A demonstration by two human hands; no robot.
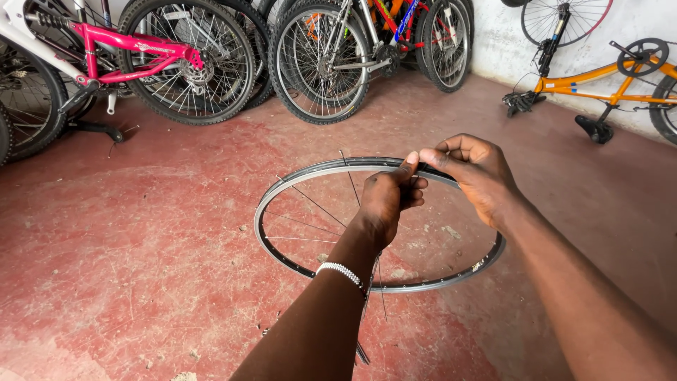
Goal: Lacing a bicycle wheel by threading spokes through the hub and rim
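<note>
Bare wheel rim [282,194] held flat above the red floor [141,268], far edge gripped. Left hand [384,201] fisted, thumb pressed on the rim's far edge; right hand [474,173] curled beside it, fingertips pinching the same spot. Loose spokes [310,204] hang from the rim, unattached at the centre.

Risk: both grips sit together, so the unsupported near side could tip or swing. Dangling spokes may snag, bend, or drop out. Thin spoke ends near the wrist could scratch.

1. Bicycle wheel rim [282,187]: smooth metal, dark with a silvery sheen.
2. Spokes [317,206]: thin bare metal wire.
3. Floor [141,233]: rough, matt red-painted concrete, worn pale in patches.
4. Far pink bicycle frame [134,46]: glossy painted metal.
</note>
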